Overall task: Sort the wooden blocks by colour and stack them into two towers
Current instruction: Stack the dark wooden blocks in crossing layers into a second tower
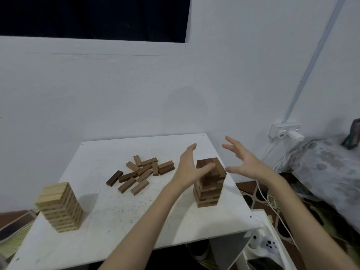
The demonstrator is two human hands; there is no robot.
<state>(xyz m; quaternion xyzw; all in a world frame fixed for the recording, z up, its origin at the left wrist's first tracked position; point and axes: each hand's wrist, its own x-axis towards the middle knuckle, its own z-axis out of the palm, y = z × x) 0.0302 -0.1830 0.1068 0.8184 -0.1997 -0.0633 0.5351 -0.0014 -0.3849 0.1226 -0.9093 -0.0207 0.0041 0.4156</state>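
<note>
My fingers are spread and straight on both sides, pinching nothing. My left hand (190, 168) hangs just in front of the top of the dark tower (210, 182), its fingers (206, 169) crossing the upper layers; whether they touch the wood I cannot tell. My right hand (246, 162) is open just to the right of the tower's top, apart from it, palm turned inward.

I judge the step in hand to be squaring up the dark tower between layers. To do it well, I would bring both palms in flat and level on opposite faces, press lightly and evenly, and avoid nudging the top layer sideways, since it sits proud.

The dark tower stands upright near the right edge of the table (120, 207), its long axis vertical; its top blocks lie side by side with their lengths running roughly away from me, and layers below appear to alternate. The loose dark blocks (141, 175) lie scattered flat at the middle of the table, left of the tower, pointing in every direction. The light tower (60, 207) stands upright at the near left corner, well apart. All loose pieces are dark, so the light tower looks finished.
</note>
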